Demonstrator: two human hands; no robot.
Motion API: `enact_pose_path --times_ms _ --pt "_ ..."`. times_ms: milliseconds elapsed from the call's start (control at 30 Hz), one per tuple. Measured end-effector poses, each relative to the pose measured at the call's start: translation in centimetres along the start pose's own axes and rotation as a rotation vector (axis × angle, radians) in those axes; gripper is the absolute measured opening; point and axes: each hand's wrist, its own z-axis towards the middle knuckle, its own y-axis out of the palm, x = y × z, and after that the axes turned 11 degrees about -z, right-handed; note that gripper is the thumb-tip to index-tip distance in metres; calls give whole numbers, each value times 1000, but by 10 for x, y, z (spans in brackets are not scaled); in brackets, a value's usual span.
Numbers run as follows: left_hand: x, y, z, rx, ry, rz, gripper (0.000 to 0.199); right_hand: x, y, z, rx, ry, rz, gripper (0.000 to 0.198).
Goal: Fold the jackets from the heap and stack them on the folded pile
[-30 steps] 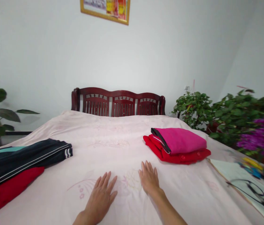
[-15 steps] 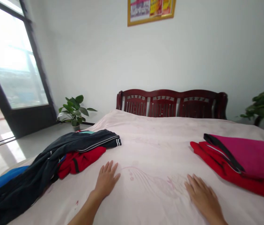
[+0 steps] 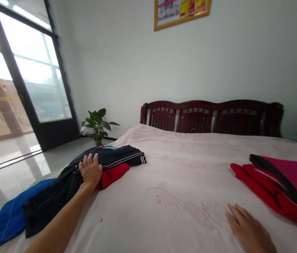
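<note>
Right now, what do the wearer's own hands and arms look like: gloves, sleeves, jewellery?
Bare, ungloved left hand; slim, bare left forearm: no sleeve, watch or bracelet visible. Bare, ungloved right hand; its forearm is out of frame. No rings discernible.

left hand: bare | left forearm: bare, slim, tapering toward the hand | right hand: bare

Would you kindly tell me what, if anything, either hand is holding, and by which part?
Nothing appears held: the left hand is spread over the middle of the dark garment, and the right hand is open over the sheet.
</note>
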Motion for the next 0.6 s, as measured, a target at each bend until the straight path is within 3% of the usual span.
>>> enact_pose_path --times_ms 100,267,433,600 --pt "-23 -8 29 -217 -105 69 63 4 12 -1 -3 -19 -30 42" --pt "-31 -8 43 -413 -30 44 55 5 26 -3 -8 -5 -57 45" --pt "-28 -14 56 -427 -66 2 52 -6 20 -1 9 199 37 56" --pt "-12 -28 87 -343 -128 -117 41 -11 14 -1 40 211 73 58"
